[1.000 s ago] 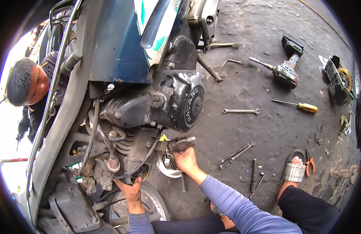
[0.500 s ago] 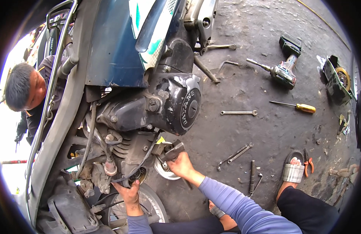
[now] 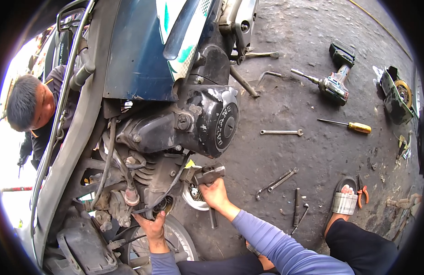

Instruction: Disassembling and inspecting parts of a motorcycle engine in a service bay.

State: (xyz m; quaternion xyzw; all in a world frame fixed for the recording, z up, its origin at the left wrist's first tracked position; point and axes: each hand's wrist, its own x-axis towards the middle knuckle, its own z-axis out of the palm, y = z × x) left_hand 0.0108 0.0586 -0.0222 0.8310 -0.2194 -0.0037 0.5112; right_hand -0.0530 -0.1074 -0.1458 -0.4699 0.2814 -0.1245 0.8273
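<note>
Grey metal hammer [image 3: 213,173], head view: grasped by the right hand [image 3: 214,192], near the motorcycle engine [image 3: 153,170] | left hand [image 3: 152,223]: at the engine's round opening [image 3: 163,204], fingers partly hidden, cannot tell its grip | floor [image 3: 267,156]: drill [image 3: 336,86], screwdriver [image 3: 359,128]

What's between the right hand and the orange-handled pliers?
In the head view, two wrenches, then a dark rod with a bent tool beside it, then a sandaled foot, come between the right hand and those pliers.
</note>
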